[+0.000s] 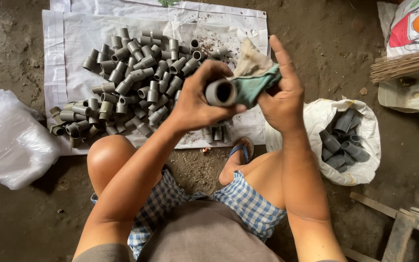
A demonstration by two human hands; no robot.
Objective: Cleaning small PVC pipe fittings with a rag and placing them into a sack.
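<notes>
My left hand (197,99) grips a short grey plastic pipe fitting (220,92), its open end facing me. My right hand (282,94) presses a green and beige rag (252,77) against the fitting's side, forefinger pointing up. Both hands are raised above my knees. Beyond them a pile of several similar grey fittings (136,77) lies on a white sheet (69,43) spread on the dirt floor.
A white sack (364,170) at the right holds several grey fittings (339,143). A bulging clear plastic bag (10,140) lies at the left. A straw broom (403,65) and printed bags are at the upper right, wooden slats (403,228) at the lower right.
</notes>
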